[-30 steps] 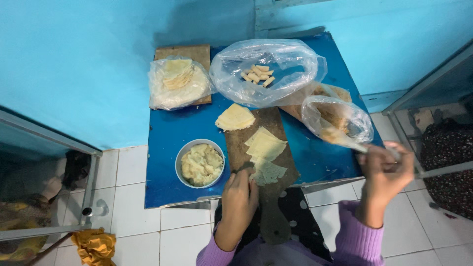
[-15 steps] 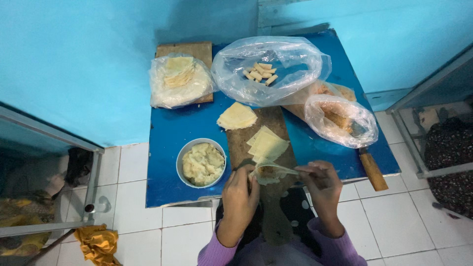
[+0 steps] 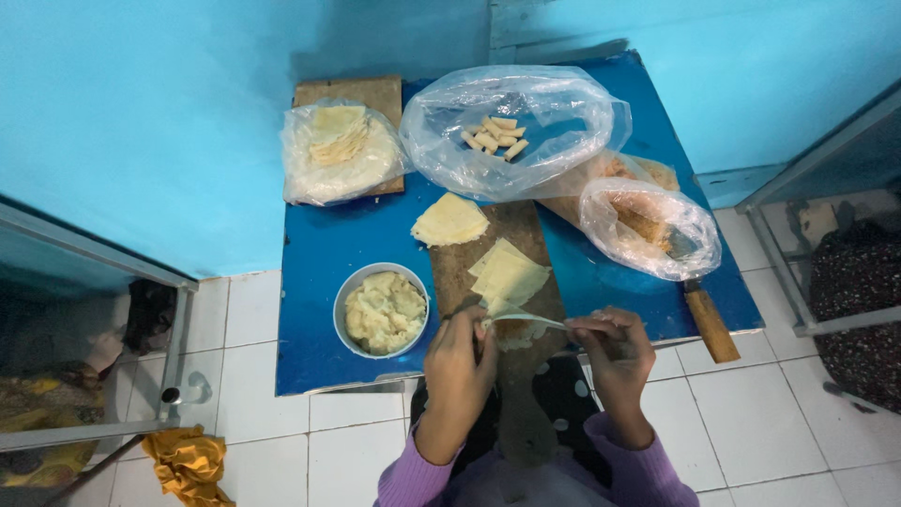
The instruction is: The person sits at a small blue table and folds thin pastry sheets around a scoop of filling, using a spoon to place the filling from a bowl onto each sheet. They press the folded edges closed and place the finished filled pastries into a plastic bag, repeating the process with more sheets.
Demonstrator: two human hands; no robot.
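- Left hand [image 3: 462,349] closed by its fingertips on one end of a thin pale dough sheet [image 3: 522,319], at the near edge of the blue table [image 3: 319,253].
- Right hand [image 3: 612,345] pinched on the other end of the same sheet, stretched level between the two hands, just above the wooden board [image 3: 488,253].
- Stack of square pale wrappers [image 3: 510,274] lying on that board, just beyond the held sheet.
- One folded pale piece [image 3: 450,222] resting at the far left corner of the board.
- Round metal bowl [image 3: 381,311] of lumpy pale filling standing just left of the board, near the left hand.
- Large clear plastic bag [image 3: 514,127] spread open at the far side, with several small rolled pieces [image 3: 494,137] inside.
- Second bag of flat wrappers [image 3: 340,150] on a wooden slab at the far left.
- Smaller clear bag [image 3: 648,227] to the right, with a wooden-handled knife [image 3: 708,321] lying beside it at the table's right edge.
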